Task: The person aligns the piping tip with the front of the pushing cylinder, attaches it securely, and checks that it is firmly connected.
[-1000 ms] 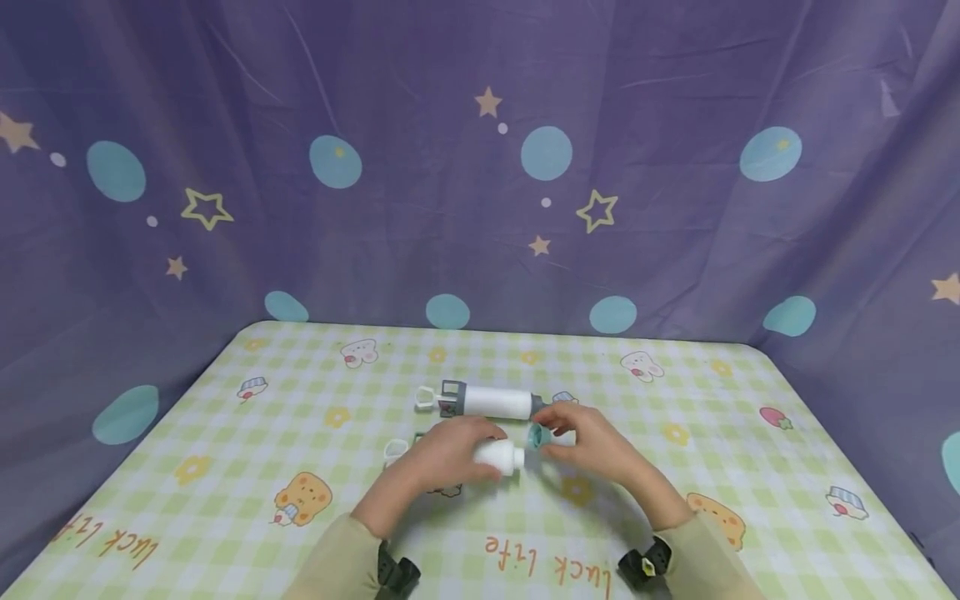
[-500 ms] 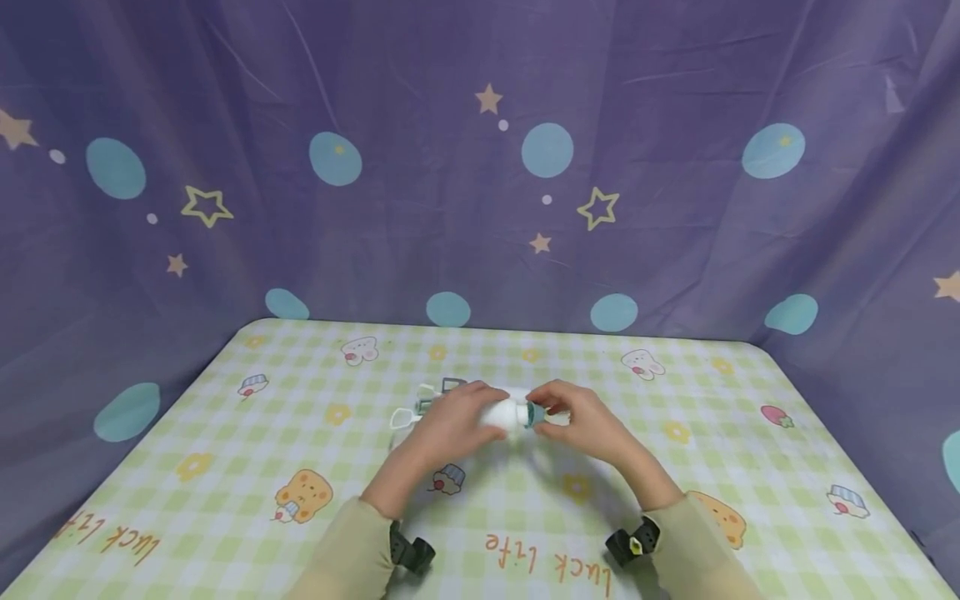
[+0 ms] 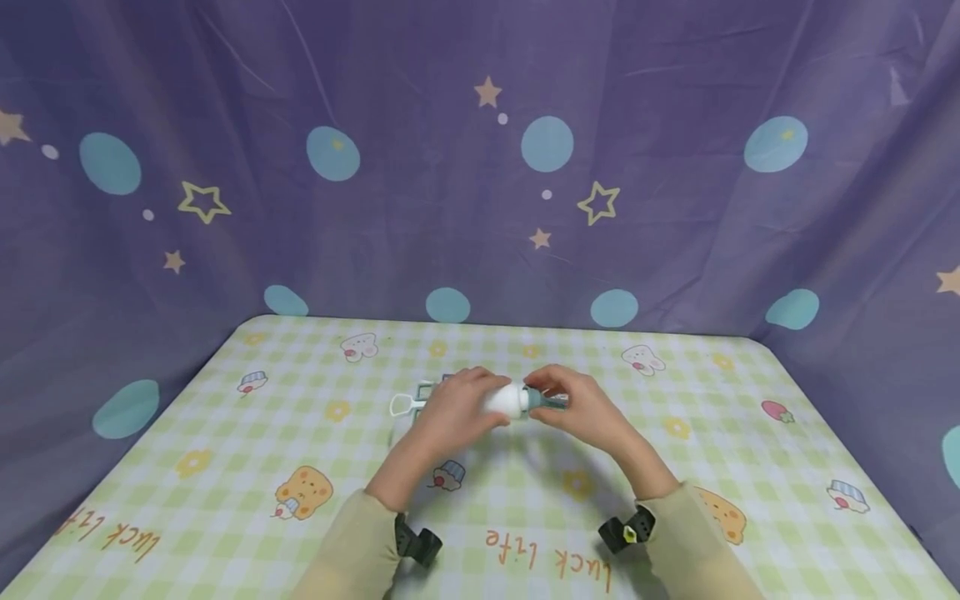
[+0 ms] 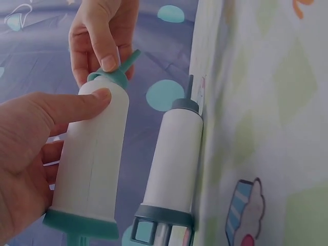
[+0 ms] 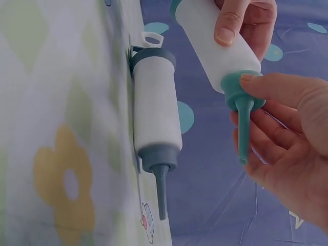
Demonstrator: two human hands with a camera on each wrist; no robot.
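My left hand (image 3: 456, 410) grips the white barrel (image 4: 95, 159) of a syringe-like tube above the table. A green collar (image 4: 82, 224) sits at its rear end, and a white loop handle (image 3: 402, 405) sticks out to the left in the head view. With thumb and fingers, my right hand (image 3: 587, 408) pinches a green nozzle cap (image 5: 239, 87) with a thin spout. The cap sits over the barrel's neck; how tightly it fits, I cannot tell. Behind the held tube lies a similar syringe (image 5: 156, 102) with grey ends, mostly hidden in the head view.
A table with a green checked cloth (image 3: 337, 450) spreads under both hands. A purple patterned curtain (image 3: 420, 233) hangs behind its far edge. Black wrist cameras (image 3: 417, 542) are strapped to both wrists. The grey-ended syringe lies close behind the hands.
A second ago the cap and barrel were apart; they came together, and the cap now covers the neck. Both hands have moved away from the body, over the grey-ended syringe.
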